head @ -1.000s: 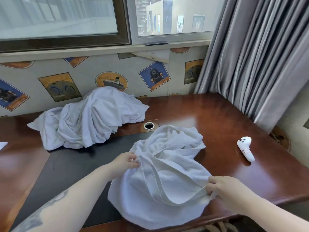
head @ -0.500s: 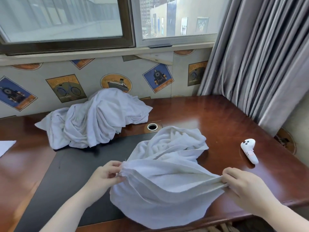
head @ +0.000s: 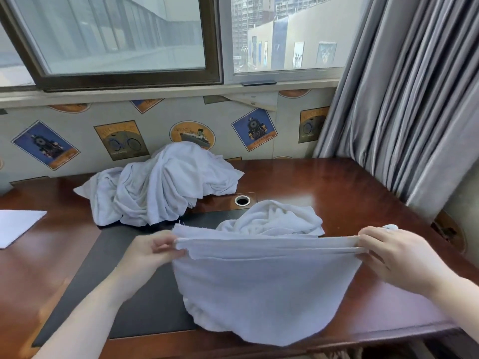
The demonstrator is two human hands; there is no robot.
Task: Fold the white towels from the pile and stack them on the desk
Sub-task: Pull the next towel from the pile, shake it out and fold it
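Desk [head: 350, 187]: red-brown wood, with a dark inlaid mat [head: 145, 288] beneath the left fingers. Pile of white towels [head: 160, 187] lies well beyond the fingers, against the wall. Towel [head: 259, 286] stretched taut between both sets of fingers, its body sagging below them (far part bunched on the desk); left hand [head: 153, 251] and right hand [head: 394, 252] each pinch an upper corner.

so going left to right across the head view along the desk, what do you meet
flat white sheet of paper → crumpled pile of white towels → left hand → white terry towel stretched between both hands → right hand → grey pleated curtain
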